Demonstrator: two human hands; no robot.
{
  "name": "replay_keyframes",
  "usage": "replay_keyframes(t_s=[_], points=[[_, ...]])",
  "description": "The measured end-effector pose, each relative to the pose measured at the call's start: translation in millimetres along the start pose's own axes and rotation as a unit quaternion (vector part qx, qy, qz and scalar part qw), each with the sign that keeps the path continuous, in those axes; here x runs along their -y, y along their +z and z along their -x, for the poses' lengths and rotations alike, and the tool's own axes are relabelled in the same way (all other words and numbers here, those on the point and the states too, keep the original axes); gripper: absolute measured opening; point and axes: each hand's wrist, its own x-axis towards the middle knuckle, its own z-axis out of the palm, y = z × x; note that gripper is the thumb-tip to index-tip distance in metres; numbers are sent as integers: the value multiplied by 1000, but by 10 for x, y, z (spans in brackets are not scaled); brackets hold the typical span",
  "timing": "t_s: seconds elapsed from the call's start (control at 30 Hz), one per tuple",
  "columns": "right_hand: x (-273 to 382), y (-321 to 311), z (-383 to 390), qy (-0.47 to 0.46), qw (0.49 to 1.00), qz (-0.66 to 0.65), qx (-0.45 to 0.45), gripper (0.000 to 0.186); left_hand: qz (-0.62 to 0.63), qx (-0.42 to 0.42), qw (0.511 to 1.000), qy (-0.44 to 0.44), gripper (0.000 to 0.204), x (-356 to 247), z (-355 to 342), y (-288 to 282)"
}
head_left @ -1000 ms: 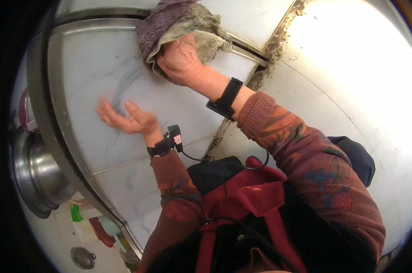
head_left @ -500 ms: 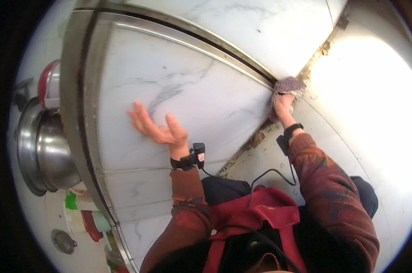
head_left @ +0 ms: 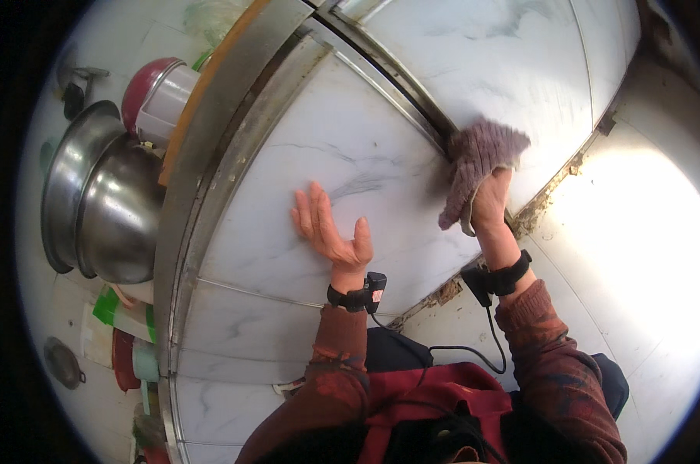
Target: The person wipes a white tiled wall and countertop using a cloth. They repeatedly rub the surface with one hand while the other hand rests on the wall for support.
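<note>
the person's right hand (head_left: 492,199) is closed on a crumpled, fuzzy purple-grey cloth (head_left: 480,158) with a pale edge; the left hand (head_left: 336,238) has its fingers apart

Bright light blazes across the pale floor (head_left: 547,251), bleaching a broad patch (head_left: 651,232) nearly white! Along the floor's edge runs a crust of brown grime (head_left: 548,199), right where it meets the cabinet front (head_left: 261,205), all white panels with grey marbled veins. Look up there, a dark gap (head_left: 396,69) splits those panels! And over at left, a metal edging (head_left: 172,255) borders the pale desk (head_left: 95,421), a wooden strip (head_left: 211,87) lying alongside.
</note>
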Motion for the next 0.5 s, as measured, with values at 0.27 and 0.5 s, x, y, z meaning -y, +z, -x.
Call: replay_keyframes(t_s=[0.27, 0.5], points=[[966, 1120, -470, -180, 969, 136, 97, 25, 18, 7, 1000, -4, 63, -21, 9, -38], [789, 1146, -399, -387, 869, 297, 83, 20, 45, 30, 999, -3, 65, 30, 54, -44]])
